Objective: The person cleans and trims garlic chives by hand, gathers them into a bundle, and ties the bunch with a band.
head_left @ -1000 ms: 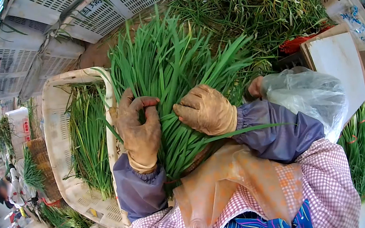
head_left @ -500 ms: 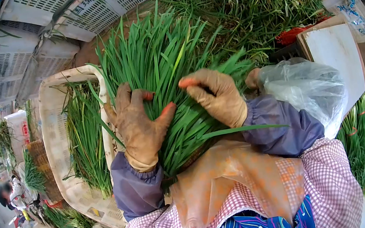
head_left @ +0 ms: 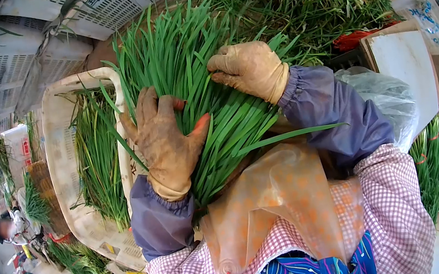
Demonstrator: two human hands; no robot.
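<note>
A thick heap of green garlic chives (head_left: 176, 48) lies in front of me, its leaf ends fanned away from my body. My left hand (head_left: 166, 136), in a dirty tan glove with orange fingertips, rests on the heap's left side with fingers and thumb apart. My right hand (head_left: 252, 68), gloved alike, is at the heap's right side, its fingers curled together on some leaves; their tips are partly hidden. One long leaf sticks out to the right below that hand, across my sleeve.
To the left stands a white plastic crate (head_left: 62, 176) holding more chives (head_left: 99, 159). A pile of loose, withered leaves (head_left: 301, 2) lies at the back. Stacked crates (head_left: 118, 14) are behind. At right are a clear plastic bag (head_left: 385, 99) and a white board (head_left: 407, 74).
My right hand has moved up and away from my body, and its fingers have turned down onto the leaves. My left hand stays on the heap, almost unmoved.
</note>
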